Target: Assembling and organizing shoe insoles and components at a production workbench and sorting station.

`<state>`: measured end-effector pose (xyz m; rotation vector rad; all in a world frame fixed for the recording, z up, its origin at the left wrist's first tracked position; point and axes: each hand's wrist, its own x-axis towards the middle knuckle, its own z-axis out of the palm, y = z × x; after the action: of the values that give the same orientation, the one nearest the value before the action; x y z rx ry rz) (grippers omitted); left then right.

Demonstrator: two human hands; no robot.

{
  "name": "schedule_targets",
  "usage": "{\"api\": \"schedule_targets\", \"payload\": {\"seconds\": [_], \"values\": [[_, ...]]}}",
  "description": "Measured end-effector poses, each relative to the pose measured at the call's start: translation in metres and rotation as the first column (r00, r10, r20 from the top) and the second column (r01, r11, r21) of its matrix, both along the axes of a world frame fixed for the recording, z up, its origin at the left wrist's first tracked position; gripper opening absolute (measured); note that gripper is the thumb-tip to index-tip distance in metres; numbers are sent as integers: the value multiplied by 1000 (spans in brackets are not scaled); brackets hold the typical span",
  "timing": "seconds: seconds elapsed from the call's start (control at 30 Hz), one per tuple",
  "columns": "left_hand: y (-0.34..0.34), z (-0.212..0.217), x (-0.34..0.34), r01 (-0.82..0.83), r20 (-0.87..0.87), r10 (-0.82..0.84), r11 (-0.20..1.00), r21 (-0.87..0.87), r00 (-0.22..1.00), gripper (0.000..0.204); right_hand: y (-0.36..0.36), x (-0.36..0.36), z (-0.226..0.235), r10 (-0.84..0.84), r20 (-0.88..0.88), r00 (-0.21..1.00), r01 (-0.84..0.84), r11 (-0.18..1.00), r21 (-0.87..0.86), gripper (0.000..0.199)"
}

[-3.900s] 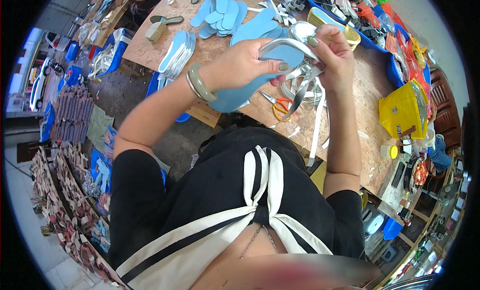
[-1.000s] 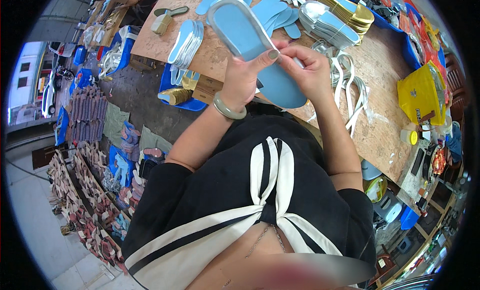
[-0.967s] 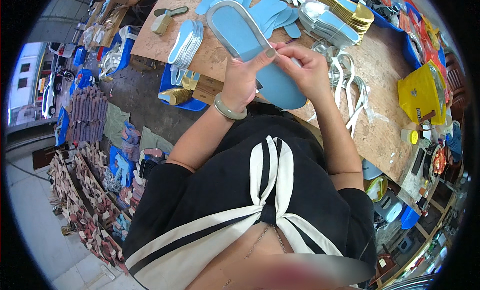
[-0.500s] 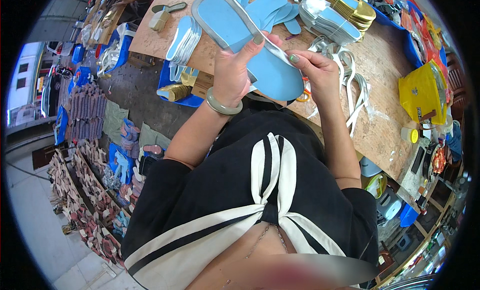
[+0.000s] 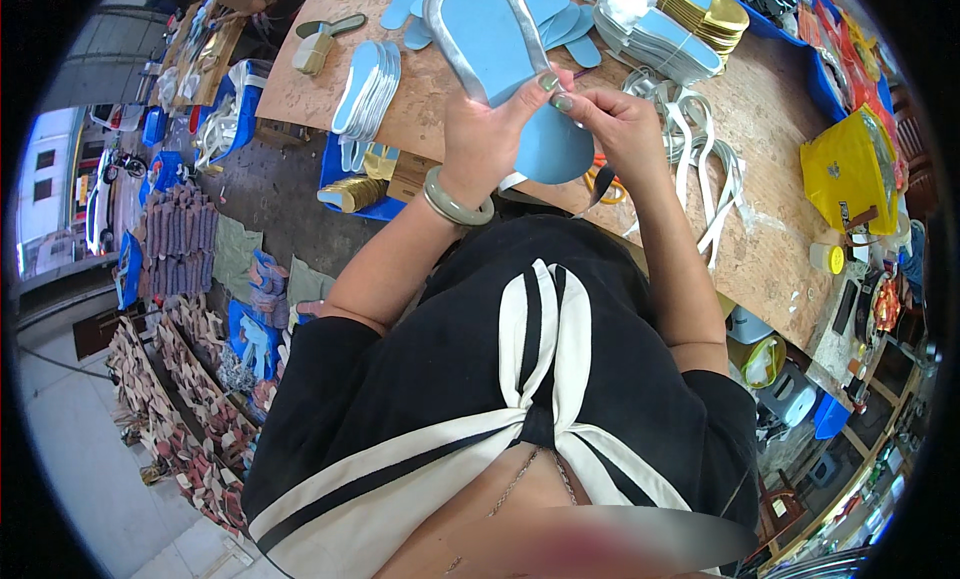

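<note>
A light blue shoe insole (image 5: 486,37) is held up over the table's near edge. A silver strip (image 5: 523,22) borders its far end, while the near end looks plain blue. My left hand (image 5: 490,129) is closed around the insole's middle, thumb on top. At the insole's right edge, my right hand (image 5: 622,127) pinches with thumb and forefinger, close to my left thumb. It appears to grip the silver strip there, though the fingers hide most of that spot. Orange-handled scissors (image 5: 606,187) lie partly hidden beneath my right wrist.
Silver-edged insoles (image 5: 366,89) are stacked on the wooden table (image 5: 770,269) at left. Another bundle (image 5: 655,44) and gold-edged insoles (image 5: 715,24) lie at the far right. White straps (image 5: 700,159) curl beside my right hand. A yellow bag (image 5: 848,179) stands at the table's right edge.
The insole has turned more upright, its far end shifting right. My right hand has moved left along the edge, closer to my left thumb.
</note>
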<state>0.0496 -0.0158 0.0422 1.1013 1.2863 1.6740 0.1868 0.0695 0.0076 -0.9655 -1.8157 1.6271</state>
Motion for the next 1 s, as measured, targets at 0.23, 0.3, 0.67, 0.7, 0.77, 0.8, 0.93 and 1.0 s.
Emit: {"api": "schedule_targets", "payload": {"seconds": [0.23, 0.3, 0.67, 0.7, 0.77, 0.8, 0.93, 1.0], "values": [[19, -24, -42, 578, 230, -578, 813, 73, 783, 44, 20, -16, -15, 3, -341, 940, -131, 927, -351, 19], [26, -33, -43, 509, 270, -484, 861, -27, 833, 48, 29, -21, -15, -99, -331, 938, -68, 886, -458, 25], [46, -17, -139, 372, -567, -635, 770, -518, 526, 39, 98, -22, -50, 450, -16, 893, -450, 892, -35, 50], [48, 1, -152, 328, -761, -561, 822, -466, 326, 36, 105, -29, -51, 447, -12, 894, -447, 893, -40, 50], [51, 41, -177, 167, -818, -567, 820, -548, 98, 36, 133, -41, -59, 406, 712, 573, -655, 749, 101, 40], [49, 56, -197, 122, -888, -455, 886, -446, 60, 36, 154, -47, -63, 287, 760, 583, -632, 749, 202, 35], [27, 100, -216, -89, -973, -117, 987, -137, 199, 36, 243, -68, 19, -91, 757, 647, -391, 812, 433, 60], [28, 65, -212, -63, -949, 2, 998, -19, 315, 36, 246, -67, 33, -228, 740, 633, -275, 827, 490, 75]]}}
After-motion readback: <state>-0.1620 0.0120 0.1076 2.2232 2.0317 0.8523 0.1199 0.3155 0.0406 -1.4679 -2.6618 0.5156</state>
